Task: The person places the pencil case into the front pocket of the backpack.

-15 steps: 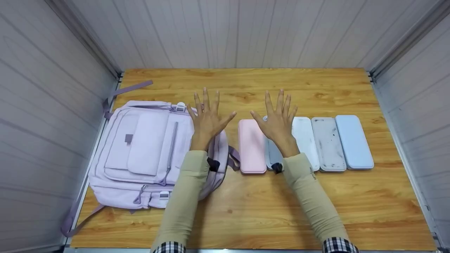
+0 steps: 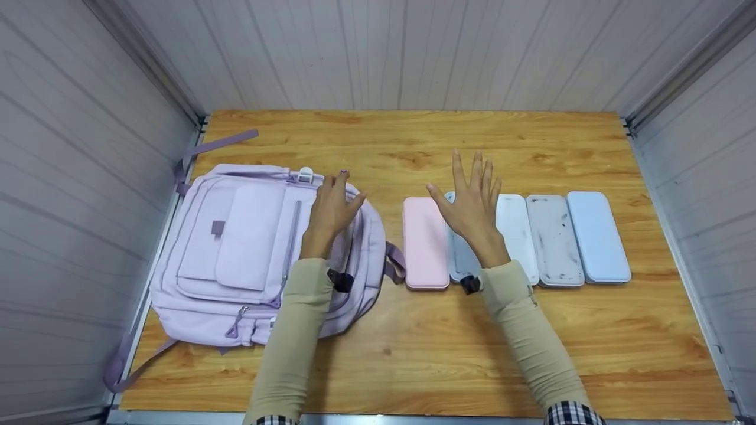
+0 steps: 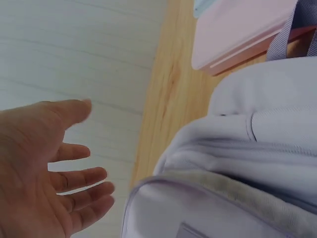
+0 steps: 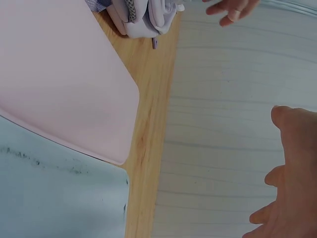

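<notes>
Beneath the left hand (image 2: 332,213), we see the right-hand part of a lilac backpack (image 2: 248,236), lying flat with its front pocket up; most of its body spreads to the left of that hand. The hand holds nothing: its fingers bend loosely and its thumb stands apart, and in the left wrist view we find it clear of the fabric.

Under the right hand (image 2: 472,212), which is likewise free, its fingers spread, we make out a blue-grey case (image 2: 463,260), partly hidden by the hand and forearm. We cannot tell how high the palm is above it. Between the two hands, just beside that case, lies a pink case (image 2: 426,245), and a purple strap (image 2: 394,262) reaches from the backpack to near its edge. To the right of the right hand, we count a white case (image 2: 520,236), a grey case (image 2: 555,239) with dark smudges, and a light blue case (image 2: 599,236), set side by side in a row.

Behind the hands, we see beige sleeves (image 2: 534,330) on both forearms. Below both hands runs a wood-grain tabletop (image 2: 425,354); ahead of them, past its far edge, stands a pale panelled wall (image 2: 378,53).
</notes>
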Demonstrator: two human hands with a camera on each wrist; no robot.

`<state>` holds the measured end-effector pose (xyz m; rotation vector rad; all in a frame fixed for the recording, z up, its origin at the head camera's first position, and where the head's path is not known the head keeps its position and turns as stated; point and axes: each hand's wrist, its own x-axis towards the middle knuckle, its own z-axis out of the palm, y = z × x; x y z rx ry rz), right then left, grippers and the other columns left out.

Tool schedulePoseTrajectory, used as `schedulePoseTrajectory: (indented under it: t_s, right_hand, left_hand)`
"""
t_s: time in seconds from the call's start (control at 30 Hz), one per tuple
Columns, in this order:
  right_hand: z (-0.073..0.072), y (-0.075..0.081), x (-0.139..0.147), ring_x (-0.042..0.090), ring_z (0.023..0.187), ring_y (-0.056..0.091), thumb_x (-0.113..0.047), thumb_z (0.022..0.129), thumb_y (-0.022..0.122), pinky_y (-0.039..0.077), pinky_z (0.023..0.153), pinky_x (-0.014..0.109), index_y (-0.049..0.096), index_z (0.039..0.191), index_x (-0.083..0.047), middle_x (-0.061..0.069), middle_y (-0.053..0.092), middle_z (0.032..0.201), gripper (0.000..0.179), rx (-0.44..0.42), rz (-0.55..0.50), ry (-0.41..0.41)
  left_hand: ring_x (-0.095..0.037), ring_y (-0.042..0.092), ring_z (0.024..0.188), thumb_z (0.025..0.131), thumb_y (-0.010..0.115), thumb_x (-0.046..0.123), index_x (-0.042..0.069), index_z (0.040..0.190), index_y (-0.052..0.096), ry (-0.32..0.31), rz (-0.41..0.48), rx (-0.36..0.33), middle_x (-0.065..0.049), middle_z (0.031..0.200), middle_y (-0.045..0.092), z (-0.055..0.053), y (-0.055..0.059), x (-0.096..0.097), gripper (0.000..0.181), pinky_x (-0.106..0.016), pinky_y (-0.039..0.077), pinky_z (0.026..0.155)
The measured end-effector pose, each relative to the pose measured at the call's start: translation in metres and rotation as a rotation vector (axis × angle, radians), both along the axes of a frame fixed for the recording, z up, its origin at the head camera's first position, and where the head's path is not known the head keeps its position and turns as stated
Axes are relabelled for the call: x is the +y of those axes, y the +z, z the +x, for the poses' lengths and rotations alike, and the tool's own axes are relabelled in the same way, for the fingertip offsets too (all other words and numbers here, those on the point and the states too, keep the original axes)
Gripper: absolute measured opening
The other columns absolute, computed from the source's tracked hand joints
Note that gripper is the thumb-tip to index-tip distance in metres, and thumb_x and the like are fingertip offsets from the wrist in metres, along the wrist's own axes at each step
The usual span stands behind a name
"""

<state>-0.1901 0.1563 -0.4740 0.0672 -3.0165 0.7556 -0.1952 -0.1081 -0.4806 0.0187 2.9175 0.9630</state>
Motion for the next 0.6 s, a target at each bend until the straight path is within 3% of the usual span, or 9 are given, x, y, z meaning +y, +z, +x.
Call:
schedulePoseTrajectory:
  t_s: [0.17,0.3,0.6]
  right_hand:
    - [0.003,-0.001,0.000,0.037,0.145,-0.015,-0.071,0.088,0.037,-0.008,0.112,0.062,0.003,0.154,-0.031,0.014,-0.009,0.160,0.085,0.017,-0.016,-0.001]
    - [0.006,-0.003,0.001,0.037,0.146,-0.013,-0.070,0.088,0.038,-0.006,0.113,0.060,0.003,0.154,-0.030,0.014,-0.009,0.160,0.085,0.016,-0.019,-0.008]
    - [0.014,-0.009,0.007,0.039,0.146,-0.010,-0.068,0.088,0.041,-0.004,0.113,0.061,0.003,0.155,-0.022,0.018,-0.007,0.159,0.090,0.017,-0.060,-0.023]
  left_hand:
    - [-0.037,0.052,0.116,0.090,0.062,0.025,0.001,0.133,0.049,0.040,0.061,-0.044,-0.022,0.125,0.050,0.007,-0.005,-0.010,0.051,-0.046,0.040,0.100]
    - [-0.036,0.053,0.112,0.088,0.062,0.016,-0.001,0.124,0.053,0.025,0.056,-0.065,-0.022,0.120,0.054,0.015,-0.010,-0.014,0.042,-0.044,0.040,0.100]
    - [-0.034,0.054,0.102,0.084,0.061,0.008,-0.004,0.121,0.050,0.073,0.102,-0.137,-0.020,0.110,0.054,0.029,-0.020,-0.014,0.041,-0.045,0.042,0.092]
